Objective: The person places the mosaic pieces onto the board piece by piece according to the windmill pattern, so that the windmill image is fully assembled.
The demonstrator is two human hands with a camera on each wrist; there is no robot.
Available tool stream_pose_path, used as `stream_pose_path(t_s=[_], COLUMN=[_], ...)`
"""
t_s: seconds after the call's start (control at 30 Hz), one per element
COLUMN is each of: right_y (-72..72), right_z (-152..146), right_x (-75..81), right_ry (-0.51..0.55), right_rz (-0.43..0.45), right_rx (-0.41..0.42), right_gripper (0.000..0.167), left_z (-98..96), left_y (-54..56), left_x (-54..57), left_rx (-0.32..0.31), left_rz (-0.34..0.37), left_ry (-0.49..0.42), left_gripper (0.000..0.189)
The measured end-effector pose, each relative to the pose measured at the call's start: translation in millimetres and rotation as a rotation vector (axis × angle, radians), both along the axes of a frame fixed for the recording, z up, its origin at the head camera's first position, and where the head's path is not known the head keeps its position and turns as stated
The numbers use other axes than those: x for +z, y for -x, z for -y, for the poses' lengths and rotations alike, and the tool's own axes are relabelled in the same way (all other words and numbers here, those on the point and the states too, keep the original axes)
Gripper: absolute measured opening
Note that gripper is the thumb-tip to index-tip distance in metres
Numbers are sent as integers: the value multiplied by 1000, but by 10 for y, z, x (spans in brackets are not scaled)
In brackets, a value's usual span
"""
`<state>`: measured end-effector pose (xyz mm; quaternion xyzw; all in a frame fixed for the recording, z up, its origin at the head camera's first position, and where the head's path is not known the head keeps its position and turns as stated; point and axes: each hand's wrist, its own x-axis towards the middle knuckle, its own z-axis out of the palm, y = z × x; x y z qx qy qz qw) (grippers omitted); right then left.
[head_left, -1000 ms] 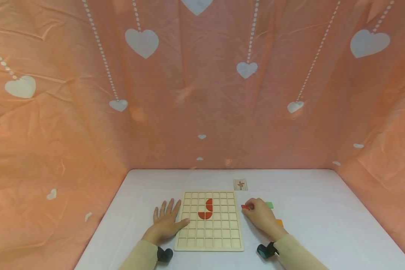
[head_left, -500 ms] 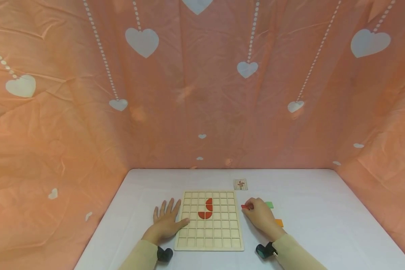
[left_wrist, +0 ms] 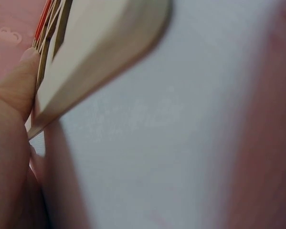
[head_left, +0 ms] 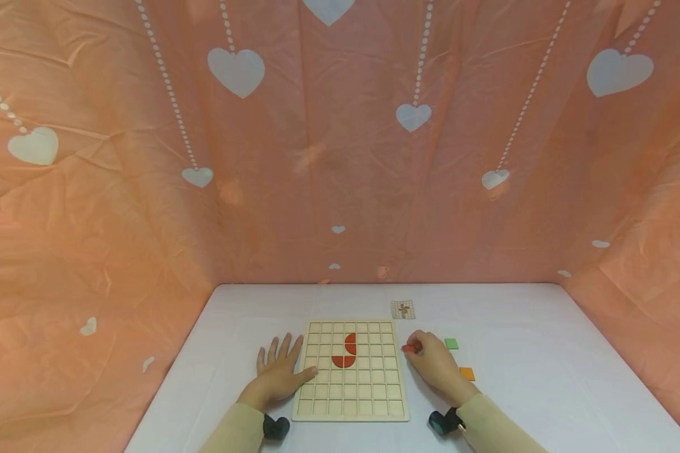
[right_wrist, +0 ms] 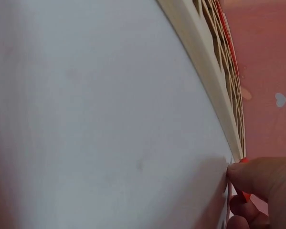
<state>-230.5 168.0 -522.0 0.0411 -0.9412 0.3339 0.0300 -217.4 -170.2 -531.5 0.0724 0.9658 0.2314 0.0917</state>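
Note:
A pale wooden grid board (head_left: 351, 410) lies on the white table, with several red quarter-circle tiles (head_left: 344, 361) set in its squares. My left hand (head_left: 277, 375) lies flat with spread fingers at the board's left side, its thumb over the edge. Just off the board's right edge, my right hand (head_left: 433, 362) pinches a red tile (right_wrist: 244, 194) between thumb and fingers, partly hidden by them. A green square tile (head_left: 451, 343) and an orange square tile (head_left: 467, 374) lie to the right of that hand.
Behind the board's far right corner lies a small card (head_left: 403, 309) printed with a grid and a pinwheel-like figure. An orange-pink cloth with white hearts hangs behind and beside the table (head_left: 521, 327).
My right hand has shifted slightly left with the red tile, which has turned in the fingers. More of the green and orange tiles shows. My left hand stays in place.

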Motion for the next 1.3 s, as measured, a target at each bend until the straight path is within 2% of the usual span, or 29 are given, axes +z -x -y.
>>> stream_pose_path(t_s=[0.33, 0.63, 0.7, 0.83, 1.0, 1.13, 1.3], right_y=[-11, 57, 71, 100, 141, 156, 152], right_z=[27, 170, 231, 379, 559, 656, 713], right_x=[-12, 97, 120, 112, 34, -17, -27], right_ry=[-26, 34, 74, 180, 263, 280, 240], right_rz=[7, -2, -2, -2, 29, 23, -10], right_rx=[33, 41, 43, 93, 173, 213, 230], right_gripper=[13, 7, 8, 10, 10, 8, 4], left_z=[8, 14, 6, 21, 30, 25, 24], left_y=[-4, 20, 12, 22, 18, 16, 20], left_x=[-4, -53, -18, -27, -28, -17, 4], left_rx=[-8, -3, -7, -7, -4, -9, -9], left_rz=[-9, -17, -9, -10, -3, -8, -2], left_ry=[3, 10, 6, 8, 19, 16, 19], left_gripper=[88, 89, 88, 89, 88, 88, 88])
